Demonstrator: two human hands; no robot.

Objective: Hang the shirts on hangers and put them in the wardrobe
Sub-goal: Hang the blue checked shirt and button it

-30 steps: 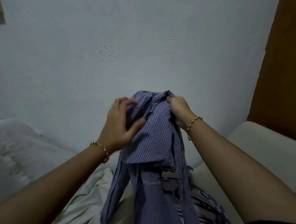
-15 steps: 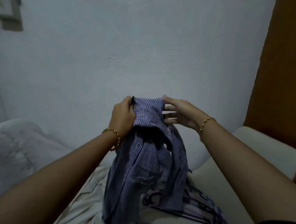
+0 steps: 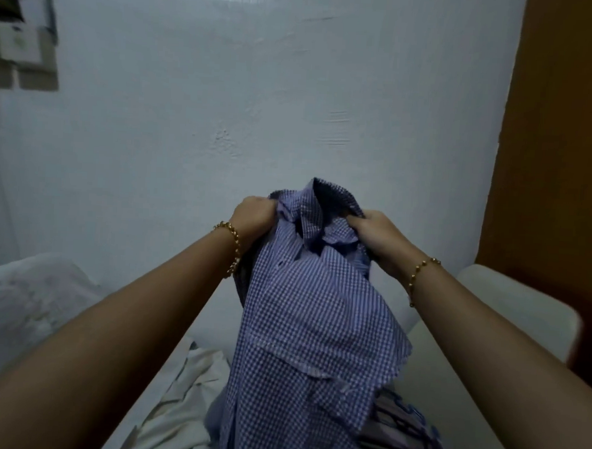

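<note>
Two bare forearms come in from the bottom corners, nearest the camera. Betw. them, low in the frame, a crumpled white cloth (image 3: pixel 182 410) lies left of centre on a pale cushioned surface (image 3: pixel 449 404); a bunch of purplish hangers (image 3: pixel 410 429) lies on the same surface to the right, partly hidden behind the hanging fabric. A blue-and-white checked shirt (image 3: pixel 317 311) hangs in the air above both, held up at its top; its lower part drops out of frame at the bottom edge.

Further out, the left hand (image 3: pixel 254 212) grips the bunched top of the shirt on the left side, fingers (image 3: pixel 266 202) curled tight into the cloth. The right hand (image 3: pixel 378 235) grips a fold on the right side, fingers (image 3: pixel 356 222) wrapped round it; both hands closed on fabric, none slack. The collar area stands up crumpled betw. the two hands. A gold bead bracelet sits on each wrist, left (image 3: pixel 233 248) and right (image 3: pixel 422 272).

Beyond the hands, rumpled white bedding (image 3: pixel 26 306) lies at the left, and the raised cream end of the cushioned surface (image 3: pixel 523 305) at the right. Behind everything is a pale bluish wall (image 3: pixel 295 87); a brown wooden panel (image 3: pixel 560 135) runs down the right edge, door or wardrobe can't be told; blurred switch plates (image 3: pixel 19 38) sit on the wall, upper left.
</note>
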